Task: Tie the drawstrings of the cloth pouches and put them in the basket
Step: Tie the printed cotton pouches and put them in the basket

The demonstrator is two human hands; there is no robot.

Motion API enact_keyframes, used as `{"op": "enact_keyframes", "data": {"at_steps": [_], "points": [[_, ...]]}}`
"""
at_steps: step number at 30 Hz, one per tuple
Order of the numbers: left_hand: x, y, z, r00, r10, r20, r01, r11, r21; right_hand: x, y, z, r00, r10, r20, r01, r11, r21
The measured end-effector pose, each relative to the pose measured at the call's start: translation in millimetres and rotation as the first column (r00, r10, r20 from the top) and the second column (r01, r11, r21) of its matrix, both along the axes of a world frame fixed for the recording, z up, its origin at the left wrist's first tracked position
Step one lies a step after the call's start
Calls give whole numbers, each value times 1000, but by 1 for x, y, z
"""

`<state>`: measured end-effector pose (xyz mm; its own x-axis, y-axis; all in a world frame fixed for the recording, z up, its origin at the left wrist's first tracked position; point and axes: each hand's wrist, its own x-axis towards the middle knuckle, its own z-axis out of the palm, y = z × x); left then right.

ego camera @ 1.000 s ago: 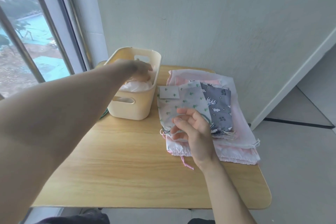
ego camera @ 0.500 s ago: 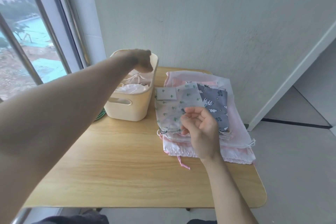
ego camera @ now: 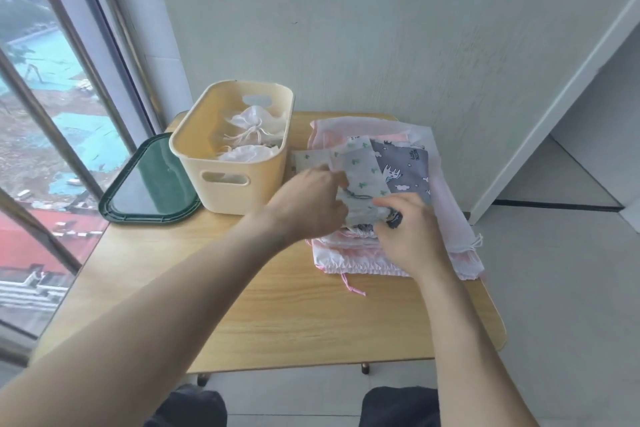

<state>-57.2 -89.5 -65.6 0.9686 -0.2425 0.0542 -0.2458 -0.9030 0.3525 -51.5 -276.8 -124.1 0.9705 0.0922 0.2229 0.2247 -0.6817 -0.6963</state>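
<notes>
Wooden tabletop (ego camera: 242,305) stands against a pale wall, window to the left. Nearest: both forearms reach in from the bottom edge. Left hand (ego camera: 308,204) and right hand (ego camera: 408,232) meet over the near end of a pouch stack (ego camera: 446,204) on the right half of the tabletop. Left fingers (ego camera: 337,180) are curled, pinching the gathered near end of the top pouch, a white cactus-print pouch (ego camera: 360,173). Right fingers (ego camera: 391,204) are curled down on the same end; exact grip partly hidden by the hand. A dark-green drawstring (ego camera: 360,196) shows between the two hands. Under it lie a grey print pouch (ego camera: 405,170) and several pink and white ones; a pink cord (ego camera: 351,286) trails off the stack's near edge.

Further back, left of the stack: cream basket (ego camera: 221,191) holding tied white pouches (ego camera: 254,126). A dark-green tray (ego camera: 114,211) touches the basket's left side.
</notes>
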Motion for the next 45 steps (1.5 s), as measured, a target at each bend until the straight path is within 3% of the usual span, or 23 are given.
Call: {"op": "enact_keyframes", "data": {"at_steps": [4,11,14,17,22,25,31,35,40,45], "points": [[-18,5,-38,999,46,-25,-44,996,80,-1,2,-5,1000,-15,-23,12,990,-142],[-33,26,-52,957,280,78,-254,935,-247,-8,9,-1,991,99,94,-83,984,-156],[-45,42,-55,932,359,38,-338,904,-260,-12,23,-2,964,69,256,-12,976,-216],[-50,59,-59,906,424,6,-411,879,-241,-19,40,1,927,-2,376,46,993,-107],[-58,75,-59,875,480,64,-440,843,-311,-30,39,3,978,206,30,-207,978,3],[-60,74,-61,883,464,74,-412,839,-355,-31,25,1,961,233,-146,-230,972,43],[-59,71,-55,935,355,-7,-335,876,-347,-32,7,6,966,186,-177,-147,966,211],[-62,78,-48,961,274,-47,-274,908,-316,-33,-11,9,966,192,-175,-152,964,218],[-65,84,-48,972,208,-110,-228,948,-223,-31,-30,9,923,224,-313,-182,970,159],[-67,82,-41,967,201,-154,-232,947,-224,-35,-27,15,924,231,-306,-152,953,261]]}}
